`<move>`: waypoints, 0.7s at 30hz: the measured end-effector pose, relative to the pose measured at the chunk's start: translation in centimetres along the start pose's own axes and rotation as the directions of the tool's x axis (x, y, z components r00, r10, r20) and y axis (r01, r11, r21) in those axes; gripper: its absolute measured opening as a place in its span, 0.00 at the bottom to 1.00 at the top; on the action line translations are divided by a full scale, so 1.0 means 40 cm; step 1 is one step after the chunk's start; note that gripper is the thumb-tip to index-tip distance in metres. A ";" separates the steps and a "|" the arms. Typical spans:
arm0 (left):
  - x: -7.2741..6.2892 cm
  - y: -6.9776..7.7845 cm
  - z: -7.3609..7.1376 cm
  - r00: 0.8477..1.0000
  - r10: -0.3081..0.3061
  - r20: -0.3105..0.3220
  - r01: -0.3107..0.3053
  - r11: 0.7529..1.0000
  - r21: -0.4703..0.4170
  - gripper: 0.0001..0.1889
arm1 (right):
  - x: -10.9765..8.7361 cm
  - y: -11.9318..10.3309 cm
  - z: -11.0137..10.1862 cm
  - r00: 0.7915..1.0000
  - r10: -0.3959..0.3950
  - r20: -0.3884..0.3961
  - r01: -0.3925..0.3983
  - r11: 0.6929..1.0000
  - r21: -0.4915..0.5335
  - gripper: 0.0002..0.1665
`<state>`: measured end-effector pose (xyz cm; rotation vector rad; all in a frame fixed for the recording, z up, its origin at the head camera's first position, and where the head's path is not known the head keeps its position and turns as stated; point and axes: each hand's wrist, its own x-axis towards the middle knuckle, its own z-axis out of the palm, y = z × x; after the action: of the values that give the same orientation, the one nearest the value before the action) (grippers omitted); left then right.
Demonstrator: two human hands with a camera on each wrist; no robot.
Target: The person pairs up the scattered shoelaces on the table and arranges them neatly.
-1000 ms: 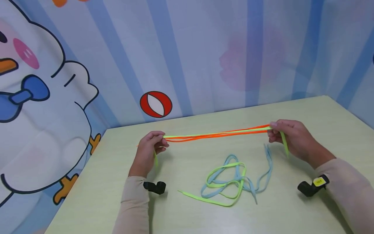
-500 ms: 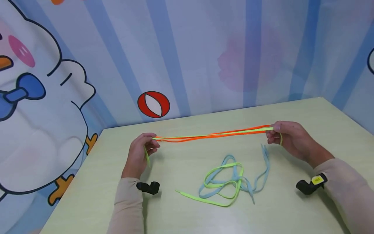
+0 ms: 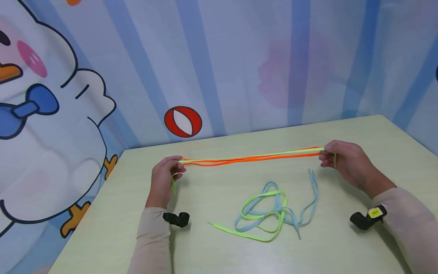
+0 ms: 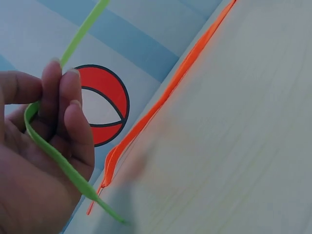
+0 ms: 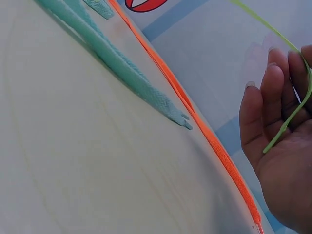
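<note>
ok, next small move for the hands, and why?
I'd probably lower the held green lace onto the table beside the orange lace. The left hand and right hand pinch it near its ends, stretched straight; the wrist views show it raised, apart from the orange lace, which lies roughly straight on the table.

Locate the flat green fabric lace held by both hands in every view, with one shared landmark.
Head: flat green fabric lace crosses just below centre, from left hand to right hand.
Left wrist: lace left of centre, from the top edge past the fingers to near the bottom.
Right wrist: lace in the right half, from the top edge into the hand.
Landmark: printed red-and-white ball, cut off at top in right wrist.
</note>
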<state>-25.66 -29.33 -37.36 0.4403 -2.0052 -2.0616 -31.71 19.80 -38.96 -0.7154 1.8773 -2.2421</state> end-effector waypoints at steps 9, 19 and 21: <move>0.003 -0.008 -0.004 1.000 0.000 -0.002 0.001 0.990 0.143 0.17 | 0.001 -0.010 0.006 0.983 0.056 -0.174 -0.103 0.957 -0.273 0.22; 0.009 -0.018 -0.003 0.994 -0.099 -0.047 0.108 0.964 0.241 0.15 | 0.002 -0.009 -0.009 0.965 0.070 -0.252 -0.170 0.899 -0.403 0.25; 0.010 -0.018 -0.001 0.993 -0.110 -0.052 0.120 0.959 0.257 0.15 | 0.001 -0.008 -0.011 0.961 0.058 -0.270 -0.180 0.872 -0.455 0.24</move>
<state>-26.00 -29.48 -38.12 0.6536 -2.2873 -1.8405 -31.88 20.24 -38.68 -0.3588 2.5632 -1.8730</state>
